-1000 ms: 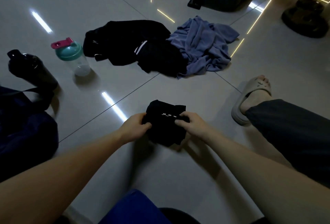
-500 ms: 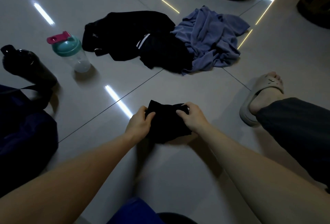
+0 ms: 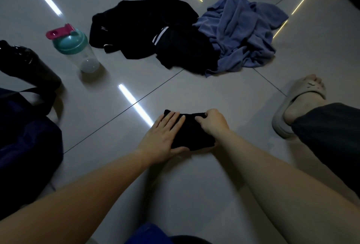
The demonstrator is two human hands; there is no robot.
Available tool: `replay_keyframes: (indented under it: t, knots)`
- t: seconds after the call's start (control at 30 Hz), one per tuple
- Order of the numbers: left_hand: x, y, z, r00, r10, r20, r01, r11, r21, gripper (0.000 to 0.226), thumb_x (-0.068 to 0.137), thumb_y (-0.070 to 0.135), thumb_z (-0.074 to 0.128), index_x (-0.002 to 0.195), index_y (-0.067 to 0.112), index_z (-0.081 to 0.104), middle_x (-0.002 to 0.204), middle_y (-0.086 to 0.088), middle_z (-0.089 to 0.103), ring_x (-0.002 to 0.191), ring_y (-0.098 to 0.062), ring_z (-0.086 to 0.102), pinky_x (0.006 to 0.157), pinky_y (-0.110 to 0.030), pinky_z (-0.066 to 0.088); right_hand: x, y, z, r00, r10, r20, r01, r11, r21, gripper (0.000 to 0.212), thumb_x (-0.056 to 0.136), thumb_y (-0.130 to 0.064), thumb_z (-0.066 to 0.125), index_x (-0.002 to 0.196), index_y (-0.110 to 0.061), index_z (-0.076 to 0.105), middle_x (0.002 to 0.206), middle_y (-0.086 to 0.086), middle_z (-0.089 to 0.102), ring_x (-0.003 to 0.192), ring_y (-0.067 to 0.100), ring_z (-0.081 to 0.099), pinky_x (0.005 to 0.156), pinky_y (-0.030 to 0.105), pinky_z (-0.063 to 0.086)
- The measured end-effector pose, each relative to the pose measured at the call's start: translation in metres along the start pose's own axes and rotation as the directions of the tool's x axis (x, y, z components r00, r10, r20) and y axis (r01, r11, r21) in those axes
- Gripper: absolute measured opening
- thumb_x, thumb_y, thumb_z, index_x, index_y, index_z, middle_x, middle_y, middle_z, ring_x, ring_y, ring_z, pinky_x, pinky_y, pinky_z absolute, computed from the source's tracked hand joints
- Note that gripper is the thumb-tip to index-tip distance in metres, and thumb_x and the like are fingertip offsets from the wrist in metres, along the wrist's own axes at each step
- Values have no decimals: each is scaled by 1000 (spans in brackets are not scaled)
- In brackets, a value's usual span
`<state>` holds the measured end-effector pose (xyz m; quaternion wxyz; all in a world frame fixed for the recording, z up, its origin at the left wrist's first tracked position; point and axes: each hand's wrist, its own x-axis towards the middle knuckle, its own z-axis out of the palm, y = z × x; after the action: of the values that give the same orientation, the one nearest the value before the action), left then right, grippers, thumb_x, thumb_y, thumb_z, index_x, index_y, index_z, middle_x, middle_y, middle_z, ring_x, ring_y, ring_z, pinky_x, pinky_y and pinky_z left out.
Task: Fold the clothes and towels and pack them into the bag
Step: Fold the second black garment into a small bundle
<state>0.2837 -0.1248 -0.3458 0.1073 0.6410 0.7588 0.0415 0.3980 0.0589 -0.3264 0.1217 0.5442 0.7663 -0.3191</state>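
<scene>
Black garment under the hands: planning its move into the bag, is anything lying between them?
Nothing visible: only bare floor separates the black garment from the dark bag at left. The shaker bottle stands farther back.

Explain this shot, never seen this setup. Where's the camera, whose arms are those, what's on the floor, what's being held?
There is no robot here. A person wears a camera on the head, and it looks down at their own two arms above a tiled floor. The left hand lies flat on a small folded black garment. The right hand pinches its far edge with curled fingers. Beyond lie a heap of black clothes and a crumpled blue towel, both unfolded. On the left are a shaker bottle, a black bottle and a dark bag. On the right is the person's foot in a slipper.
</scene>
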Motion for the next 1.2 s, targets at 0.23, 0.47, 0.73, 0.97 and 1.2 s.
replay_keyframes:
  t: [0.23,0.47,0.73,0.97,1.2]
  knots:
    - [5,-3,14,999,-31,26,31,999,22,96,90,82,29,162,19,16,166,-13,21,154,-31,13,125,-48,15,-37,-10,1,640,-670,-376,531,739,-414,37,94,-30,58,122,-7,58,118,14,60,104,36,58,89,46,46]
    - [4,-10,15,996,-59,66,71,979,-193,84,95,73,23,163,25,12,169,0,10,156,-19,-1,127,-44,11,-41,31,29,754,-645,126,630,654,-419,77,98,-54,16,160,-9,18,166,8,20,154,22,15,125,37,8]
    - [-15,-11,-14,795,-606,-25,550,738,-390,71,82,61,69,135,16,53,135,-5,55,123,-27,53,100,-42,47,-43,11,31,826,-556,93,529,708,-468,75,101,-52,39,158,-8,18,162,11,28,149,26,25,122,39,21]
    - [-3,6,-30,418,-656,629,588,-333,-737,39,74,25,87,100,2,71,91,-15,76,79,-30,75,78,-44,63,-80,-6,63,905,-408,-118,324,844,-428,70,100,-52,40,151,-5,32,147,12,46,132,29,42,108,43,35]
    - [-8,-32,-61,524,-375,765,826,3,-564,56,67,42,91,109,11,71,100,-6,77,86,-20,73,67,-27,54,-78,13,54,845,-534,32,527,821,-220,53,95,-54,54,135,-19,52,127,3,59,117,27,50,98,39,43]
